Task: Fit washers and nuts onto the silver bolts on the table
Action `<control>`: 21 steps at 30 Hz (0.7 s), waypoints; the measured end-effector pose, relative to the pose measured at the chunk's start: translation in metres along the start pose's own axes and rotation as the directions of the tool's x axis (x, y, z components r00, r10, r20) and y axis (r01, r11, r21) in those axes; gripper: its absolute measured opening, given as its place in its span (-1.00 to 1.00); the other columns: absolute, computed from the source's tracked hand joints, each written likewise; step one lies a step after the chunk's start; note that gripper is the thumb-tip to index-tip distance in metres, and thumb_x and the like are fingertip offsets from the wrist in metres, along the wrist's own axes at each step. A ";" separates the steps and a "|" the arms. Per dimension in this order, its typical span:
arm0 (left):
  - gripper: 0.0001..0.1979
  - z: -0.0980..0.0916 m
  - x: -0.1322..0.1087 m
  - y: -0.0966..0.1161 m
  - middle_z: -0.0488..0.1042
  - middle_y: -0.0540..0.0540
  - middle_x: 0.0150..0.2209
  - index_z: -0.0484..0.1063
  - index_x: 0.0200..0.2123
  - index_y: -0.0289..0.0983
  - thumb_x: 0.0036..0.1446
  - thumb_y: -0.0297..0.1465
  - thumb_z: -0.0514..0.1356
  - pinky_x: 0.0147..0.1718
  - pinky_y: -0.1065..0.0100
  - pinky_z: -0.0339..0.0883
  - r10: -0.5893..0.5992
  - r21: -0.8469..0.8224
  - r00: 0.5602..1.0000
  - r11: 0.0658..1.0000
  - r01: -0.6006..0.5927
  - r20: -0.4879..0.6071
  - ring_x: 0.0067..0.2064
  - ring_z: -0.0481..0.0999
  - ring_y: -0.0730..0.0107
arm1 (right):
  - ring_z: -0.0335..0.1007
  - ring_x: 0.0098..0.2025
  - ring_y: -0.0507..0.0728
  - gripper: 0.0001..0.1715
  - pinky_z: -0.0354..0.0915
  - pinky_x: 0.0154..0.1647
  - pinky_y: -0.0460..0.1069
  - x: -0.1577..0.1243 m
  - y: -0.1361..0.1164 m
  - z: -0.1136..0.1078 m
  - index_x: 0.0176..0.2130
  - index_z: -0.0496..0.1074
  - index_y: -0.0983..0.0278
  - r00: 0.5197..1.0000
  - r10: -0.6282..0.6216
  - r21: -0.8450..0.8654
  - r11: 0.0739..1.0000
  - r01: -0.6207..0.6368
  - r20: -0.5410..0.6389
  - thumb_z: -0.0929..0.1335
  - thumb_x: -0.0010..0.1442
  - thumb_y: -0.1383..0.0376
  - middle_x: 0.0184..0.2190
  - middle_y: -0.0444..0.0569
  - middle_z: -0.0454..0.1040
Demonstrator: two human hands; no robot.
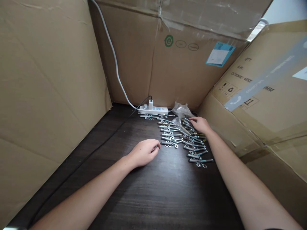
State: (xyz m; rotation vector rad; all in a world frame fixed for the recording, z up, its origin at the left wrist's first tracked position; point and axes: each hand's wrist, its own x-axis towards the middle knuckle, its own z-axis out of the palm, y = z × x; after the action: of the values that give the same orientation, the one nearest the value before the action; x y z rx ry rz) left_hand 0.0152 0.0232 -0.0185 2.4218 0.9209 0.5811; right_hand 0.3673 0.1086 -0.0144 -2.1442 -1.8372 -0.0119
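Observation:
My left hand (146, 152) rests on the dark tabletop, its fingers loosely curled with a gap to the thumb and nothing visible between them. Just right of its fingertips lie rows of metal expansion bolts (171, 135), with sleeves, nuts and washers (176, 146) set beside them. Farther back on the right, my right hand (200, 124) reaches into a heap of darker bolts (188, 123). Its fingertips are drawn together at the heap; what they grip is too small to make out. More bolts (200, 160) lie in a second group nearer me.
A white power strip (155, 110) with a plugged-in charger (150, 104) stands at the back. Its white cord (115, 60) climbs the cardboard; a black cable (96, 148) crosses the table's left side. Clear plastic bags (181, 109) lie behind the bolts. Cardboard walls (134, 57) enclose three sides.

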 end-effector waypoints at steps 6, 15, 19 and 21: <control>-0.85 0.002 0.001 -0.003 0.45 0.00 -0.32 0.37 -0.32 -0.22 0.15 -0.48 0.02 -0.30 0.40 0.24 0.020 0.023 1.000 1.000 -0.020 -0.022 -0.26 0.40 0.38 | 0.40 -0.14 0.19 -0.65 0.26 -0.09 0.04 -0.035 -0.027 -0.014 -0.12 0.51 0.28 0.993 -0.052 0.032 0.998 0.055 -0.104 0.25 0.15 0.26 -0.17 0.07 0.52; -0.82 0.007 0.001 -0.008 0.43 -0.02 -0.27 0.38 -0.27 -0.21 0.18 -0.49 0.00 -0.18 0.35 0.27 0.046 0.050 0.999 0.998 -0.046 -0.010 -0.19 0.38 0.34 | 0.30 -0.16 0.20 -0.77 0.23 -0.11 0.05 -0.125 -0.081 -0.006 -0.30 0.50 0.24 0.945 -0.324 -0.023 0.946 0.323 -0.046 0.25 0.16 0.38 -0.28 -0.01 0.51; -0.72 0.007 0.001 -0.008 0.37 -0.03 -0.18 0.37 -0.10 -0.15 0.16 -0.50 0.00 -0.11 0.32 0.27 0.040 0.067 0.999 0.997 -0.040 -0.003 -0.13 0.36 0.32 | 0.28 -0.16 0.19 -0.82 0.21 -0.12 0.05 -0.122 -0.068 -0.010 -0.31 0.49 0.24 0.970 -0.245 -0.056 0.968 0.244 -0.007 0.28 0.14 0.36 -0.28 -0.02 0.50; -0.60 0.008 0.002 -0.007 0.34 -0.04 -0.17 0.32 0.02 -0.10 0.13 -0.54 0.00 -0.10 0.32 0.27 0.039 0.081 0.999 0.996 -0.039 0.008 -0.13 0.35 0.33 | 0.28 -0.16 0.19 -0.85 0.20 -0.13 0.04 -0.120 -0.064 -0.011 -0.34 0.49 0.23 0.973 -0.232 -0.061 0.971 0.233 0.014 0.30 0.13 0.35 -0.29 -0.02 0.50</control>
State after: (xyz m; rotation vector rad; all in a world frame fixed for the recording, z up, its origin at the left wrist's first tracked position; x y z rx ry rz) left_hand 0.0172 0.0269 -0.0289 2.5173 0.9130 0.5598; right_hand 0.2872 -0.0018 -0.0140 -1.9567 -2.1076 -0.1167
